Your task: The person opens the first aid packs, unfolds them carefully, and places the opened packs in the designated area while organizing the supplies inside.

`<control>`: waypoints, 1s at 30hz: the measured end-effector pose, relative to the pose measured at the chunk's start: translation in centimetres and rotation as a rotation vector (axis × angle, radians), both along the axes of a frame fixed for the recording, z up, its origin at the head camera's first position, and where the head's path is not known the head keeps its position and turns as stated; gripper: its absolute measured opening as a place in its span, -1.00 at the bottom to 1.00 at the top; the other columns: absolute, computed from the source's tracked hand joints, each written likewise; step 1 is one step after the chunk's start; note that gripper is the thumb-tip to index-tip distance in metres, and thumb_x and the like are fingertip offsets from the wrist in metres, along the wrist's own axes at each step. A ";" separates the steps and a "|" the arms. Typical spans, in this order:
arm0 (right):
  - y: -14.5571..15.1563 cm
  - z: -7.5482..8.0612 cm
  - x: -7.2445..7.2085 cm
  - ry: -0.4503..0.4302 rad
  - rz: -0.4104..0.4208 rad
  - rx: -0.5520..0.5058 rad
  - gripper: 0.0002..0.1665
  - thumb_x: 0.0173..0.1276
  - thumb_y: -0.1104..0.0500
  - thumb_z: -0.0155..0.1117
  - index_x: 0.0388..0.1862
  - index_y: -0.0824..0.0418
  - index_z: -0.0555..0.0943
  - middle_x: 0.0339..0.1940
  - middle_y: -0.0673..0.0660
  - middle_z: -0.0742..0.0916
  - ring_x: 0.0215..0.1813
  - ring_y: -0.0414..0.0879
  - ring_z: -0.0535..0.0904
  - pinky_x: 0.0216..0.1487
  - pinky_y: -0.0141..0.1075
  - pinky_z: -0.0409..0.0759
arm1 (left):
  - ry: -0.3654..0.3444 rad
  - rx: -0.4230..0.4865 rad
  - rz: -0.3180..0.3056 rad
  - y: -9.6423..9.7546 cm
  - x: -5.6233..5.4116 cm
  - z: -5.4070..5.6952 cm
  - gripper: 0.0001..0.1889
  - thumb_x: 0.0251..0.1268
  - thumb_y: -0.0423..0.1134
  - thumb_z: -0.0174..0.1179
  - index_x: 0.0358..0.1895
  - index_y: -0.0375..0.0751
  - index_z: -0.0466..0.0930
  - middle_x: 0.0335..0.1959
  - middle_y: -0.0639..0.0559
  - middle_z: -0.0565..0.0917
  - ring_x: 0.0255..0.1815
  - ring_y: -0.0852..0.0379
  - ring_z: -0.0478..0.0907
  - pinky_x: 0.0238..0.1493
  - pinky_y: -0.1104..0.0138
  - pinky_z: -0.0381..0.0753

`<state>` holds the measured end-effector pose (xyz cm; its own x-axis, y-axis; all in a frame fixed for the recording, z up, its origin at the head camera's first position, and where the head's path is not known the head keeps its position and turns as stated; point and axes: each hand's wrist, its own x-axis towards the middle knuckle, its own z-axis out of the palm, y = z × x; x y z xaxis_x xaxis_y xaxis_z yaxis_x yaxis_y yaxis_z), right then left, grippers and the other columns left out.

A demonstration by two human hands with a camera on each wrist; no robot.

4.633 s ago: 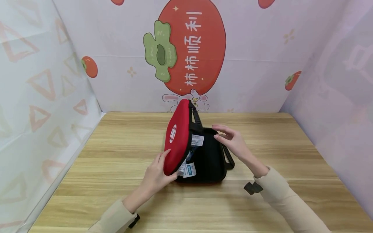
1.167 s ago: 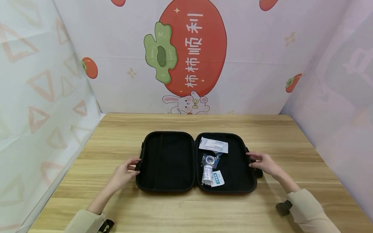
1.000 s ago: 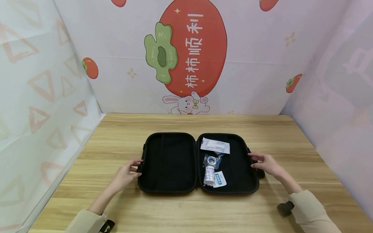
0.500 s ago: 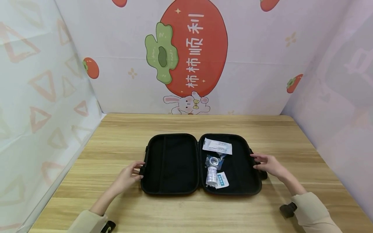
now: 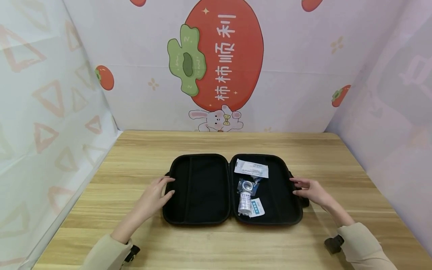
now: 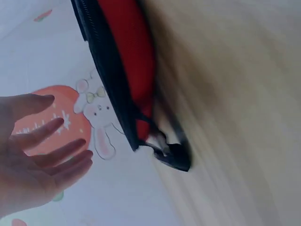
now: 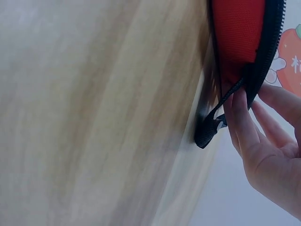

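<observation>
Print on the packet point(image 5: 251, 168) and cylinder point(image 5: 245, 204) is too small for me to read. I can't tell whether the ring point(image 5: 247, 182) lies in or on the blue wrapper point(image 5: 255, 188). My left wrist view blurs the handle point(image 6: 175, 159); both wrist views crop the case point(image 6: 131, 52), left hand point(image 6: 42, 162) and right hand point(image 7: 265, 157).

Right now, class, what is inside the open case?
The case holds, in its right half, a long white packet, a ring, a white cylinder, a blue wrapper and a small packet. The wrapper is partly covered; anything beneath these items cannot be seen.
</observation>
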<state>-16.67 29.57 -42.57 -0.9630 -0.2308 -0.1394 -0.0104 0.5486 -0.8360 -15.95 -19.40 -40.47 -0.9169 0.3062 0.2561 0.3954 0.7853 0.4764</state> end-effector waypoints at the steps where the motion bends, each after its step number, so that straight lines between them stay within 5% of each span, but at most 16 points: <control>1: 0.0 0.0 0.0 0.001 -0.005 -0.001 -0.36 0.18 0.26 0.19 0.19 0.51 0.27 0.10 0.56 0.39 0.15 0.35 0.28 -0.20 -0.32 0.52 | 0.001 0.000 -0.023 0.5 -0.1 0.2 -0.65 0.06 -0.34 0.21 -0.04 -0.34 0.48 -0.03 -0.25 0.47 0.04 -0.18 0.37 0.00 0.02 0.37; 16: 0.3 -0.5 0.1 0.014 -0.017 -0.016 -0.38 0.20 0.23 0.19 0.19 0.48 0.29 0.19 0.52 0.30 0.15 0.34 0.28 -0.18 -0.33 0.52 | -0.090 -0.056 -0.410 8.7 -1.2 1.4 -0.65 0.16 -0.24 0.15 0.03 -0.23 0.44 0.00 -0.04 0.48 0.04 0.07 0.41 0.00 0.22 0.42; 30: 0.2 -0.4 0.1 -0.022 -0.032 -0.039 -0.37 0.21 0.22 0.18 0.20 0.48 0.27 0.13 0.55 0.36 0.16 0.33 0.28 -0.18 -0.34 0.52 | -0.204 -0.144 -0.506 14.3 -1.6 0.4 -0.58 0.15 -0.15 0.15 0.09 -0.19 0.41 0.05 -0.01 0.46 0.06 0.17 0.38 0.05 0.34 0.37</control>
